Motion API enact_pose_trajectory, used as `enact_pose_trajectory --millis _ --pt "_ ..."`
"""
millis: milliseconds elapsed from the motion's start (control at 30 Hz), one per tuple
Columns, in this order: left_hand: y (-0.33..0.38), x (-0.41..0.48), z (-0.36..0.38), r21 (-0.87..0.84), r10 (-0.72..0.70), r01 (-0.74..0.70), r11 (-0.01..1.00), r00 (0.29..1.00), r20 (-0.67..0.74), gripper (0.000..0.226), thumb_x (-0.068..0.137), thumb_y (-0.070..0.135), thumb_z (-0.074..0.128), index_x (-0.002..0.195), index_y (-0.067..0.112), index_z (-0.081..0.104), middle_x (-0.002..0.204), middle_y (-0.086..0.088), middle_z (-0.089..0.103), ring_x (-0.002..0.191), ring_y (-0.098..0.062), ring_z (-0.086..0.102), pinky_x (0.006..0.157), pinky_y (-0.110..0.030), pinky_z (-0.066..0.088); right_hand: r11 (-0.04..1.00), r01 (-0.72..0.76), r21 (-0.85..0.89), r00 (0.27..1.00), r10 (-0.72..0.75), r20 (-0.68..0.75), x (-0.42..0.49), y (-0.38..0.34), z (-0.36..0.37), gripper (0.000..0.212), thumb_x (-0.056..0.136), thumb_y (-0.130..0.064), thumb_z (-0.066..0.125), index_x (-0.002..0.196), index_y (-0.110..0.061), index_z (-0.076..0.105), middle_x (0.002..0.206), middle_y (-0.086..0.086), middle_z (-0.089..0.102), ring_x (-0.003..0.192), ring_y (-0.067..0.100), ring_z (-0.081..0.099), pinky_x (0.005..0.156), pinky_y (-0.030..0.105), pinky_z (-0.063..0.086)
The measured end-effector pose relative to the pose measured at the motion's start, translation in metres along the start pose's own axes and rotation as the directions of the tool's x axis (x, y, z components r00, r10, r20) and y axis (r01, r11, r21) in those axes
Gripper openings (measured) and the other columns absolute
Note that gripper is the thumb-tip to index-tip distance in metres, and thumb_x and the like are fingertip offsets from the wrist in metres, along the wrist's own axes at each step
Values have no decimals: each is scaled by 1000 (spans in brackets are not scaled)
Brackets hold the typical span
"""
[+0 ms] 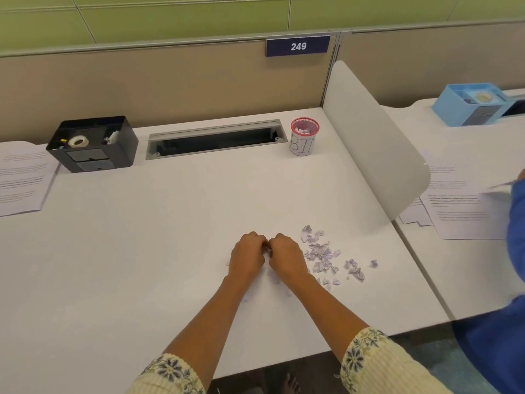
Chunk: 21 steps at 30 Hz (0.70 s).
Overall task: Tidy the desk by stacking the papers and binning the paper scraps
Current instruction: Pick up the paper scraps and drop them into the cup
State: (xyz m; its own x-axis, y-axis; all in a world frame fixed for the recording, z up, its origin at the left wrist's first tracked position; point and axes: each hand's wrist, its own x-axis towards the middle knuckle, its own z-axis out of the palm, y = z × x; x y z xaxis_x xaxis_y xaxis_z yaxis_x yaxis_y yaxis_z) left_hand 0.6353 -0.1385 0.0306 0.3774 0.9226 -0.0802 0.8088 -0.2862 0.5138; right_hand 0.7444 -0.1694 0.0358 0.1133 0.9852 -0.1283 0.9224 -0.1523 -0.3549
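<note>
Both hands bunched together on the desk, paper scraps just to their right.

Left hand (247,255) and right hand (285,255) meet knuckle to knuckle in the middle of the white desk (142,237), fingers curled downward; the fingertips are hidden, so I cannot tell whether either holds anything. The paper scraps (324,255) lie scattered just beside the right hand, spreading away from it toward the desk's right edge. A red-rimmed cup marked BIN (303,140) stands at the back of the desk, well beyond the hands and near the white divider (375,143), with scraps already inside. Printed papers (20,180) lie at the far left edge, well apart from both hands, beside a black organiser (93,155) that holds a roll of tape (78,141).
</note>
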Motion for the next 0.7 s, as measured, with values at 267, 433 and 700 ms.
enact_pose_trajectory --millis 267,433,700 --pt "4 34 3 -289 -175 158 944 984 -36 9 86 10 67 87 16 73 88 5 71 81 -12 65 73 -29 54 870 -264 417 962 270 44 34 13 -21 14 84 -5 64 89 -9 77 84 4 74 68 13 62 54 15 39" --pt "14 64 -9 -429 -228 190 883 973 -39 12 83 8 66 86 18 72 79 10 68 75 -7 63 68 -17 46 779 -336 530 925 380 29 58 22 -36 7 83 -15 73 87 -13 77 82 1 74 67 11 64 60 19 48" --pt "28 117 -19 -570 -339 251 782 940 -51 10 83 4 69 86 13 70 81 3 70 77 -17 66 77 -31 55 562 -382 734 853 520 46 90 54 -63 9 77 -18 81 78 -10 76 77 5 73 78 24 71 80 38 59"
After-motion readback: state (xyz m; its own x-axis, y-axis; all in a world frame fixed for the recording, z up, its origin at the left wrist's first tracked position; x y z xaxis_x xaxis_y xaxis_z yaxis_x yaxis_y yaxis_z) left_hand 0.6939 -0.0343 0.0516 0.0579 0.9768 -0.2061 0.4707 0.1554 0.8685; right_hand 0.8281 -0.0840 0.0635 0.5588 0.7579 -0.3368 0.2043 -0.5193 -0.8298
